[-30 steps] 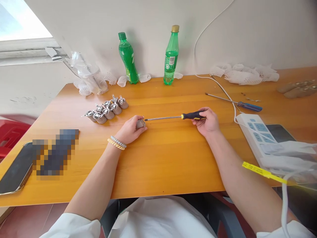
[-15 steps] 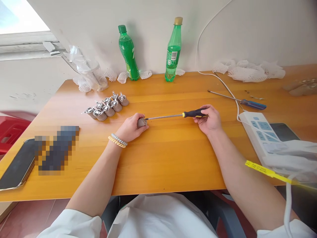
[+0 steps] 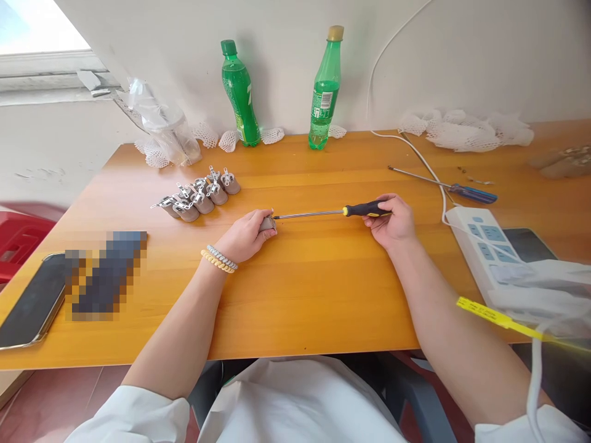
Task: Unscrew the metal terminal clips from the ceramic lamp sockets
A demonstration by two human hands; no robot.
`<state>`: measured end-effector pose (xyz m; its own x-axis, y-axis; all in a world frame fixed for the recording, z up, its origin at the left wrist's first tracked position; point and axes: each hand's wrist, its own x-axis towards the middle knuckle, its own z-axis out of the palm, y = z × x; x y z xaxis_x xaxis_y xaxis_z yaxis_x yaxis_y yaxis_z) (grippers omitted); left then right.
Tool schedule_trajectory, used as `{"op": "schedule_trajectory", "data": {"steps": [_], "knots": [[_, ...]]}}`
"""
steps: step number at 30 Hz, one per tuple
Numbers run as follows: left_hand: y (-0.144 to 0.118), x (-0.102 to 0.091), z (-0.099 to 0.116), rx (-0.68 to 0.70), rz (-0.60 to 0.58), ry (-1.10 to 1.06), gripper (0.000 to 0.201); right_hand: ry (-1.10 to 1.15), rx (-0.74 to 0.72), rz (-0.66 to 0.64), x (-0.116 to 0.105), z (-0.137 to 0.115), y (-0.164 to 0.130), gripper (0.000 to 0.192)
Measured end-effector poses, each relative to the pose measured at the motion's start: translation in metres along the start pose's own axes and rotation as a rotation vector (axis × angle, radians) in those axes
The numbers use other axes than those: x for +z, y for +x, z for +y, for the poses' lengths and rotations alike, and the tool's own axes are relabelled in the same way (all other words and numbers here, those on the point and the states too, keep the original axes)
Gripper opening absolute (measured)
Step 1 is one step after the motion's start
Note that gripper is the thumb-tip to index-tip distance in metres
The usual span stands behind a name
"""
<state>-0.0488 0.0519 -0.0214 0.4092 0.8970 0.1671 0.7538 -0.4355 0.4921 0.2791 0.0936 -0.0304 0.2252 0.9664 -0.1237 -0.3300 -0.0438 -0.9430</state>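
Note:
Closed around a small grey-brown cylindrical part [image 3: 266, 224] with metal at its end is my left hand [image 3: 244, 236], low over the middle of the table. My right hand [image 3: 390, 223] grips the black and yellow handle of a screwdriver [image 3: 364, 209]. Its shaft points left, and the tip reaches the metal end of the cylindrical part; whether it sits in a screw is too small to tell. Up and left of my left hand stands a cluster of several similar cylindrical parts [image 3: 202, 195] with metal strips on top.
Two green bottles [image 3: 242, 98] [image 3: 324, 92] stand by the wall. At right lie a blue-handled screwdriver [image 3: 471, 192], a white power strip [image 3: 480, 246] and a white cable [image 3: 429, 166]. A phone [image 3: 32, 301] lies at left. White foam nets [image 3: 462, 132] line the back edge.
My right hand and the screwdriver have shifted slightly to the right. The cylindrical part in my left hand has turned or moved a little; both grips are kept.

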Motion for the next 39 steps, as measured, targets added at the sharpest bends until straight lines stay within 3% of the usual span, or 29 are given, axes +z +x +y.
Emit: {"op": "schedule_trajectory", "data": {"steps": [11,19,39], "knots": [[-0.001,-0.006,0.011,-0.021,-0.009,0.049,0.044,0.06,0.046,0.076,0.0,-0.005,-0.002,0.018],[-0.001,-0.003,0.013,0.067,0.052,0.031,0.046,0.082,0.039,0.073,0.0,-0.005,-0.002,0.018],[-0.002,-0.002,0.01,0.071,0.075,-0.061,0.046,0.057,0.014,0.03,-0.002,-0.006,-0.002,0.018]]}}
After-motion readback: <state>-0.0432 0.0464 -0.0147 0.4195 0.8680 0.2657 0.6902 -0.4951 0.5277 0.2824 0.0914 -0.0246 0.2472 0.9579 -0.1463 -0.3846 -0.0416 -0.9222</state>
